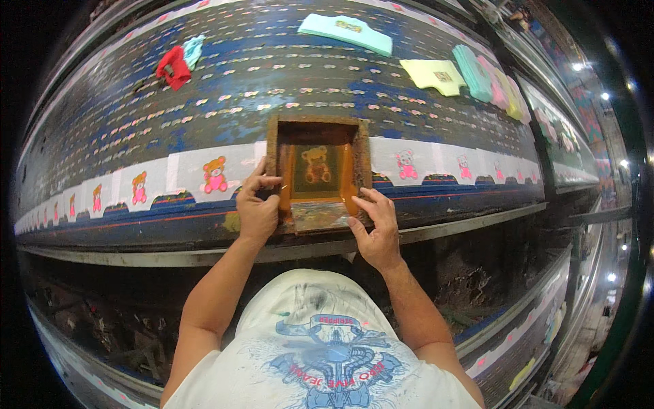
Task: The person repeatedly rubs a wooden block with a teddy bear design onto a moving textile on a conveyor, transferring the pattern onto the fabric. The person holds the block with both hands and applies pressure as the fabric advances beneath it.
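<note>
A wooden-sided screen printing frame lies on the long table in front of me. Its amber mesh carries a teddy bear stencil. My left hand grips the frame's near left side, fingers curled at its edge. On the opposite side my right hand holds the near right corner, thumb toward the front. Pale cut cloth pieces run in a row beneath and beside the frame. Left of it they bear brown bears with pink hearts; right of it the bears show pink and dark outlines without brown.
Farther back on the paint-spotted table lie a red cloth, a mint garment piece, a yellow one and stacked coloured pieces. A metal rail edges the near side. Another printing table stands behind me at lower right.
</note>
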